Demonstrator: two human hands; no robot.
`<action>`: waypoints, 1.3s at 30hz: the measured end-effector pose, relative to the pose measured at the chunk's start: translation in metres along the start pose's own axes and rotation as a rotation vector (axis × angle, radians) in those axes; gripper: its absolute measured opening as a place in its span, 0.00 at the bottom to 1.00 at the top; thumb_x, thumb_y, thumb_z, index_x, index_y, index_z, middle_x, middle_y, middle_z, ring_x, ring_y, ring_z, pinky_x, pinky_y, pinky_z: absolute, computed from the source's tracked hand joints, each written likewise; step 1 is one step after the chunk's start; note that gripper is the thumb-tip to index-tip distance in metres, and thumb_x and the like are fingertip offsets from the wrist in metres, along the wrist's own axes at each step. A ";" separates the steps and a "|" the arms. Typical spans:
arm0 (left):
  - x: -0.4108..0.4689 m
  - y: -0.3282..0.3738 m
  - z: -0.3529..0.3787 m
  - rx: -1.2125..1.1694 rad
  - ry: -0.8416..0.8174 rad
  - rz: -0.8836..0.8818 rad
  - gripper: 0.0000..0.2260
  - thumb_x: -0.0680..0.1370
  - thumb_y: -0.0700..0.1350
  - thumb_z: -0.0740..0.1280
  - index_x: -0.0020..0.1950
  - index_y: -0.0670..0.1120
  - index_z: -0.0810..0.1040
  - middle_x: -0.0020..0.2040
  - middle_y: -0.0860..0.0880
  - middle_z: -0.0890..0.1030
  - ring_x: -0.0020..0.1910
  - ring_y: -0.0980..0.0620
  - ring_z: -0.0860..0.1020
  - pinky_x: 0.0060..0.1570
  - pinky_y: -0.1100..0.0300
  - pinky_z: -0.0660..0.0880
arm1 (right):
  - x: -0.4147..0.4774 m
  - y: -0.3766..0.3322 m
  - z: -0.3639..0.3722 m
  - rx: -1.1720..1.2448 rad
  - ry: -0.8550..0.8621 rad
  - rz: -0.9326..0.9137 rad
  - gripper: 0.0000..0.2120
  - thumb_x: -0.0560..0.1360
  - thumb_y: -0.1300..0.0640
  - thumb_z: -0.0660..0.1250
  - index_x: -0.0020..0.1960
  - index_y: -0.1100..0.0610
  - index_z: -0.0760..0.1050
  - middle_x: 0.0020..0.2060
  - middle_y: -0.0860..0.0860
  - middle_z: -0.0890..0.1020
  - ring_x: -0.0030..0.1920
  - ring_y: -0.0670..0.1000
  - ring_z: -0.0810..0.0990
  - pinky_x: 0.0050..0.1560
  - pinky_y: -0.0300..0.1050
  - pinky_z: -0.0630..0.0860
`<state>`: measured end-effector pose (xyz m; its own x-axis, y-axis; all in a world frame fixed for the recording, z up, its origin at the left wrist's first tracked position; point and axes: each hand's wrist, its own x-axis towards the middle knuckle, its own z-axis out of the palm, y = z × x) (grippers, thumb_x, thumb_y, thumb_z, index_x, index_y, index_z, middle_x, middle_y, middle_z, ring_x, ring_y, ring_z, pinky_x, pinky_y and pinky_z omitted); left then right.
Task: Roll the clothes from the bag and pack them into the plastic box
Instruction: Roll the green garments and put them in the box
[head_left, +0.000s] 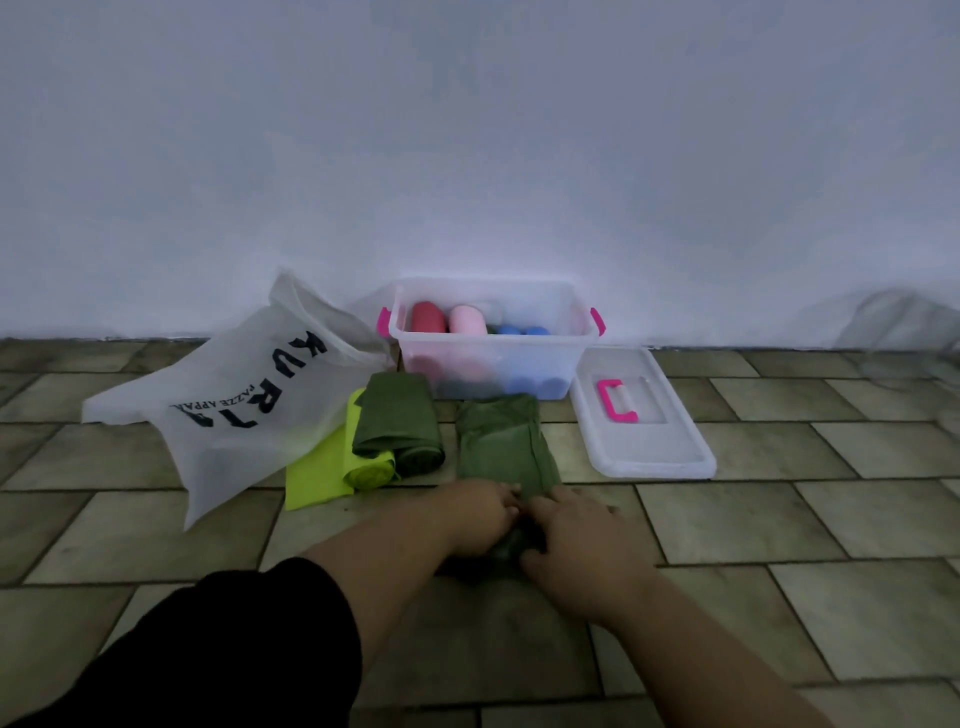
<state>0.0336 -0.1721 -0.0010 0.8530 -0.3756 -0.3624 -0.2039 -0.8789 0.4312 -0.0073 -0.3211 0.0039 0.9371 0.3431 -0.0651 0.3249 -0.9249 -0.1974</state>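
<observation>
A dark green garment (501, 441) lies folded lengthwise on the tiled floor in front of me. My left hand (480, 512) and my right hand (574, 535) both grip its near end, which is curled into a small roll between them. Left of it lie a rolled olive garment (400, 423) and a rolled lime-yellow one (366, 470). The clear plastic box (493, 358) with pink latches stands against the wall and holds red, pink and blue rolls. A white bag (244, 395) with black lettering lies at the left.
The box's clear lid (670, 441) with a pink handle lies flat on the floor right of the box. A flat lime-yellow cloth (317, 478) sticks out from under the bag. A white wall rises just behind the box.
</observation>
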 end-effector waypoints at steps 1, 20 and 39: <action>0.001 -0.001 0.001 -0.017 0.001 -0.019 0.19 0.83 0.46 0.52 0.73 0.44 0.66 0.76 0.47 0.62 0.73 0.50 0.61 0.67 0.62 0.56 | -0.004 -0.003 0.008 -0.036 0.029 -0.002 0.22 0.69 0.42 0.60 0.62 0.45 0.67 0.56 0.47 0.74 0.58 0.52 0.72 0.54 0.50 0.68; -0.020 -0.016 0.010 0.164 0.347 0.138 0.20 0.78 0.58 0.58 0.67 0.52 0.71 0.63 0.51 0.74 0.61 0.49 0.73 0.57 0.56 0.68 | 0.017 0.007 -0.012 0.275 -0.200 0.076 0.07 0.69 0.52 0.63 0.46 0.48 0.67 0.50 0.52 0.80 0.50 0.55 0.78 0.45 0.45 0.70; -0.036 -0.028 0.041 0.458 0.513 0.197 0.28 0.74 0.64 0.54 0.71 0.54 0.63 0.64 0.50 0.70 0.59 0.48 0.69 0.57 0.52 0.66 | 0.010 0.023 0.013 0.128 0.030 0.082 0.19 0.77 0.41 0.56 0.66 0.45 0.69 0.62 0.49 0.75 0.62 0.53 0.73 0.63 0.53 0.68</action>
<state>-0.0104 -0.1457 -0.0339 0.8748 -0.4538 0.1698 -0.4631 -0.8862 0.0172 0.0082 -0.3370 -0.0136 0.9639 0.2601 -0.0569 0.2298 -0.9206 -0.3158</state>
